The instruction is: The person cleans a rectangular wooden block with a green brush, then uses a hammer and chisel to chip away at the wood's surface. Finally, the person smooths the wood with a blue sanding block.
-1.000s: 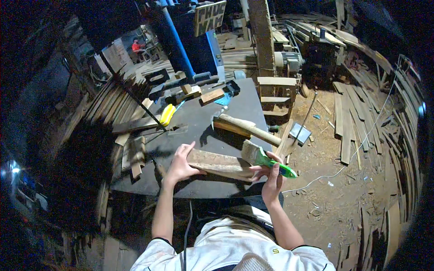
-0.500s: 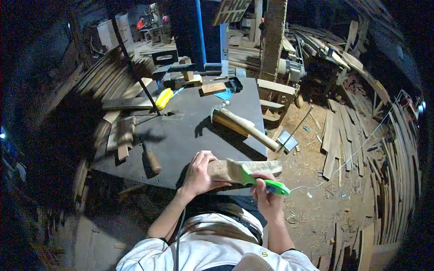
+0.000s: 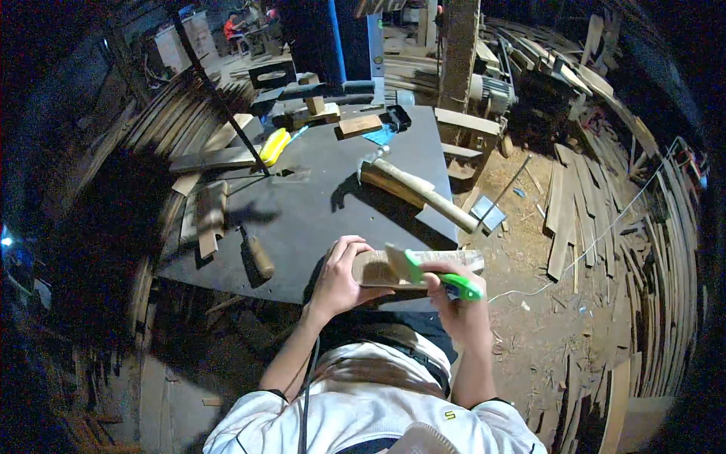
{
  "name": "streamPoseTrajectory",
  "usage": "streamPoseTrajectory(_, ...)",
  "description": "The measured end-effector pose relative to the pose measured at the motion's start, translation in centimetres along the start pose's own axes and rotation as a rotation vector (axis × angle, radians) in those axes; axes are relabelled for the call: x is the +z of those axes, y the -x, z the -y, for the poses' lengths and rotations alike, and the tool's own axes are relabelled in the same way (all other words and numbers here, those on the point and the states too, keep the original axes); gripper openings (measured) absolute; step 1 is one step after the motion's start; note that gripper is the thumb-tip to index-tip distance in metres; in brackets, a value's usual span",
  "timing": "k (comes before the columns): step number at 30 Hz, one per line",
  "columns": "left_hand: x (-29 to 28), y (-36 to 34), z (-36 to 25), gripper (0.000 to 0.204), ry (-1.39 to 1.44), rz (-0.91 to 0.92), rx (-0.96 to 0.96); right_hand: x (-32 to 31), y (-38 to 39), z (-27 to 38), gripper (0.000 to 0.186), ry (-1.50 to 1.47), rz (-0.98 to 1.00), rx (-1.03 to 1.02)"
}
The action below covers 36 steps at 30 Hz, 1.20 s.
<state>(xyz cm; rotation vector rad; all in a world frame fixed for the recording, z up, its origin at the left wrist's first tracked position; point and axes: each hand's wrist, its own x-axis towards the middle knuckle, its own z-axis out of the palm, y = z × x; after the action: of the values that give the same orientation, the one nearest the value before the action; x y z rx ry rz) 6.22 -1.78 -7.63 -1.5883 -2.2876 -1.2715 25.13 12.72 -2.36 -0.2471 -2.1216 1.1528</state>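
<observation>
My left hand (image 3: 340,276) grips the left end of a short wooden board (image 3: 382,266) that lies along the near edge of a dark worktable (image 3: 318,204). In my right hand (image 3: 454,303) is a brush with a green handle (image 3: 427,274); its bristles rest on the board's top face. A hammer with a long wooden handle (image 3: 420,193) lies on the table just beyond the board.
A yellow tool (image 3: 274,146), wood blocks (image 3: 359,125) and a small chisel-like tool (image 3: 257,256) lie on the table. Plank stacks (image 3: 597,197) line the dirt floor on the right. A wooden post (image 3: 457,53) and a blue machine frame (image 3: 336,38) stand behind. A person sits far back.
The view has tilted down and closer. The board has come toward me at the table's edge. My right hand has brought the brush from the board's right end toward its middle.
</observation>
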Motion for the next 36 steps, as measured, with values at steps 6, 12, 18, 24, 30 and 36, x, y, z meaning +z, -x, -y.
streamPoseTrajectory(6,-0.1,0.2,0.1,0.074,-0.013,-0.011,0.0,-6.4,1.7,-2.8,0.026,0.098,-0.438,0.416)
streamPoseTrajectory(12,0.0,0.1,0.2,0.08,-0.021,0.007,0.013,-1.5,2.2,-2.1,0.026,-0.305,-0.469,0.182)
streamPoseTrajectory(18,-0.1,0.3,0.1,0.103,0.009,0.0,-0.037,1.0,2.0,-1.6,0.016,-0.169,-0.147,0.378)
streamPoseTrajectory(24,-0.1,0.3,0.0,0.108,0.01,0.015,-0.013,-5.7,2.5,-4.3,0.031,0.063,-0.668,0.244)
streamPoseTrajectory(30,-0.2,0.2,0.2,0.107,0.016,0.02,0.004,1.2,2.4,-1.8,0.019,-0.444,-0.3,0.317)
streamPoseTrajectory(36,-0.2,0.4,0.0,0.106,0.022,0.01,-0.017,-2.8,2.6,-4.0,0.024,-0.29,-0.374,0.344)
